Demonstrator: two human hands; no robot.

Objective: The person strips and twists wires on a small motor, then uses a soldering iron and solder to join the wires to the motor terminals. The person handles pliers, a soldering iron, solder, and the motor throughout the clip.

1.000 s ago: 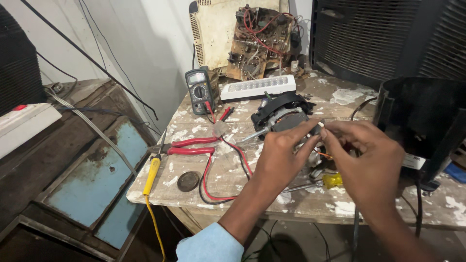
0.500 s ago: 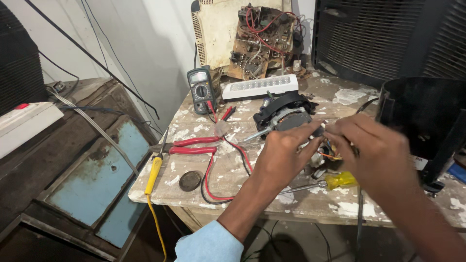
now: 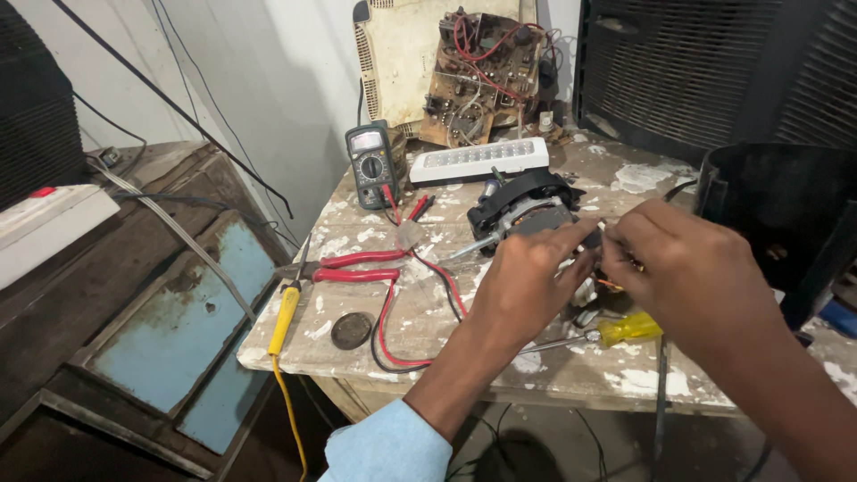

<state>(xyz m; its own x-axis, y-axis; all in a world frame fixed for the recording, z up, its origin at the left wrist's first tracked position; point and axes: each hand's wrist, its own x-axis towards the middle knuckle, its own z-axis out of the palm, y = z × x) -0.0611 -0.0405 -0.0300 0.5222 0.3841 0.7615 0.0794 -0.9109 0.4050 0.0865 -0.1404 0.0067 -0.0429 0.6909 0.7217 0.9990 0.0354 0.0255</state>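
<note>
Left hand (image 3: 527, 286): reaches in from the near left, its light-blue sleeve (image 3: 388, 446) at the near edge; fingertips bunched together at the right side of the motor, pinched on something small that the knuckles hide.
Right hand (image 3: 692, 272): comes in from the near right, fingers curled together and meeting those of the left hand; whether they clamp a wire cannot be told.
Wire ends (image 3: 616, 284): thin copper-coloured strands show just between the two hands, touching both sets of fingertips.
Small electric motor (image 3: 527, 210): black frame with a grey core, lying on the bench just beyond the left hand; its shaft (image 3: 464, 248) points left and toward the near side.
Key relation: the wire ends lie between the hands, right of the motor, about equally close to both; the motor's long axis runs left to right.
Bench (image 3: 571, 375): worn, paint-flecked wooden top.
Yellow-handled screwdriver (image 3: 603, 332): lies on the bench just under the hands, blade pointing left.
Red-handled pliers (image 3: 353, 266): left of the motor, handles pointing right.
Multimeter (image 3: 370, 165): far left of the bench, red and black leads (image 3: 420, 303) trailing toward the near side.
Yellow tester screwdriver (image 3: 286, 317): at the left bench edge.
White LED lamp (image 3: 478, 161): beyond the motor.
Bare circuit board (image 3: 482, 76): leaning at the far side.
</note>
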